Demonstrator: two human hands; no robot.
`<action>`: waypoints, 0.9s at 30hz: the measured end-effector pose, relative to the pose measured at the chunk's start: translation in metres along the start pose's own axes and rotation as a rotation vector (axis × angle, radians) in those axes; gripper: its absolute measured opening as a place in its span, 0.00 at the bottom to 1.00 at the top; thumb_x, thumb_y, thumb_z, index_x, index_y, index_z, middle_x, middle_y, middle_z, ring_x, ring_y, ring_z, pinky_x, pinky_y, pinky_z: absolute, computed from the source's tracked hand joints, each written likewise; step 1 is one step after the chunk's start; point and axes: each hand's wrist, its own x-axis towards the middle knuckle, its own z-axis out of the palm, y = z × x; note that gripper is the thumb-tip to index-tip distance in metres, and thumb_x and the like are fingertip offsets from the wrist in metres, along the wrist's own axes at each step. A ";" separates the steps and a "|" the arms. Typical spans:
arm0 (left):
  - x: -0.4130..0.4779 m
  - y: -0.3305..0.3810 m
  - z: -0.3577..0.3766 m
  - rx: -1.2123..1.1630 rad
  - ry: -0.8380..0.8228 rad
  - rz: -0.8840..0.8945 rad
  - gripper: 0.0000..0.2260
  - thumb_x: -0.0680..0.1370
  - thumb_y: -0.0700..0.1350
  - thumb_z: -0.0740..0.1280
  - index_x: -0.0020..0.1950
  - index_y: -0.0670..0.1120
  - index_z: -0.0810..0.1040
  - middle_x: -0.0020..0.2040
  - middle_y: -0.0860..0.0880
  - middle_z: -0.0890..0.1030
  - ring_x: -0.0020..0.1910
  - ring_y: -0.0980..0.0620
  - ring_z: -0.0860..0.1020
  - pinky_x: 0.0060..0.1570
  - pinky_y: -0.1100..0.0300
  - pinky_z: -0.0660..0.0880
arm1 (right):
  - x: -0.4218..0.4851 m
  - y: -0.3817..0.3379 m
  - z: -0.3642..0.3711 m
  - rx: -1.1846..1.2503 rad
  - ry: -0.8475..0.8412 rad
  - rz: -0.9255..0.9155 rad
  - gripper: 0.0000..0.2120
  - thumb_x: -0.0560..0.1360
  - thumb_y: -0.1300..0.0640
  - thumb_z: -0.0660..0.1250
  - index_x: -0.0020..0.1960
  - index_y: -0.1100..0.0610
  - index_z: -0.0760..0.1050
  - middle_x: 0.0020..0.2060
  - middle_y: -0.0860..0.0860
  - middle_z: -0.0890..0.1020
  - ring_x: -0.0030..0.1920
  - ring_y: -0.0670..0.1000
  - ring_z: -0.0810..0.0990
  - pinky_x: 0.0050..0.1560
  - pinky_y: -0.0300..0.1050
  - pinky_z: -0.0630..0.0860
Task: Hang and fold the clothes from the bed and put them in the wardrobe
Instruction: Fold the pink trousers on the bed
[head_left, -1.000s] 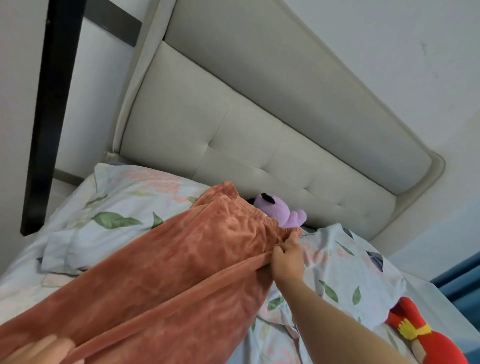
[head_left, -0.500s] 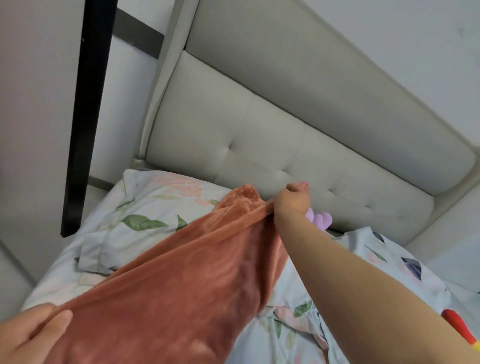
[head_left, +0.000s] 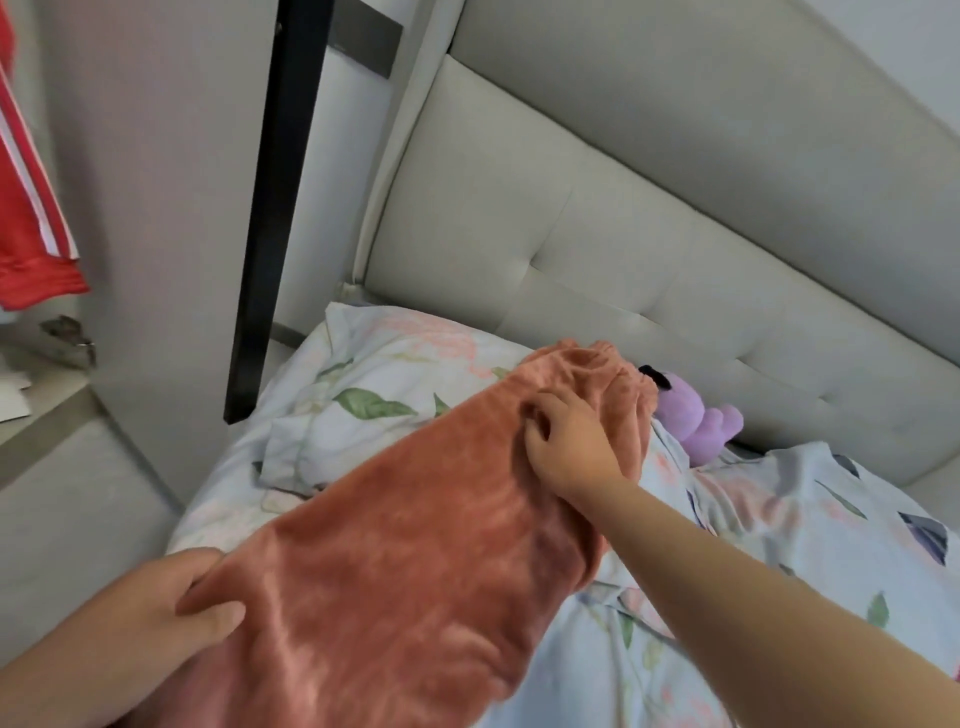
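Note:
A rust-orange velvet garment (head_left: 395, 561) lies stretched along the bed, its gathered waistband toward the headboard. My right hand (head_left: 566, 447) rests on top of the cloth just below the waistband, fingers curled and digging into the fabric. At the lower left my left hand (head_left: 171, 618) grips the near edge of the garment, thumb on top of the cloth. The garment's near end runs out of view at the bottom.
Floral pillows (head_left: 363, 395) and floral bedding (head_left: 779, 545) cover the bed. A purple plush toy (head_left: 696, 421) sits against the padded grey headboard (head_left: 623, 234). A black vertical panel (head_left: 280, 197) stands left; a red striped garment (head_left: 26, 208) hangs above a grey ledge (head_left: 47, 415).
My right hand let go of the raised waistband edge and came down flat onto the cloth. The garment dropped onto the pillow. The view swung left, revealing the red garment.

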 end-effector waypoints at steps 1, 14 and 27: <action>0.003 -0.002 0.004 0.029 0.038 0.018 0.09 0.70 0.36 0.76 0.34 0.47 0.82 0.31 0.51 0.82 0.32 0.55 0.80 0.38 0.56 0.75 | -0.012 -0.001 0.004 -0.105 -0.026 -0.112 0.16 0.75 0.52 0.60 0.58 0.55 0.79 0.58 0.53 0.80 0.58 0.57 0.76 0.64 0.54 0.71; -0.024 -0.015 -0.060 0.216 -0.218 -0.143 0.22 0.54 0.60 0.75 0.43 0.51 0.83 0.38 0.50 0.84 0.39 0.53 0.82 0.44 0.51 0.76 | -0.173 -0.121 0.063 -0.103 -0.429 -0.843 0.40 0.72 0.36 0.69 0.77 0.51 0.60 0.77 0.60 0.62 0.77 0.62 0.58 0.77 0.64 0.47; -0.093 -0.043 -0.050 -0.180 -0.054 -0.348 0.19 0.71 0.59 0.73 0.47 0.43 0.84 0.43 0.44 0.86 0.45 0.44 0.84 0.45 0.56 0.75 | -0.286 -0.263 0.047 0.525 -0.183 0.659 0.13 0.73 0.49 0.68 0.52 0.55 0.76 0.52 0.52 0.75 0.56 0.56 0.75 0.61 0.45 0.69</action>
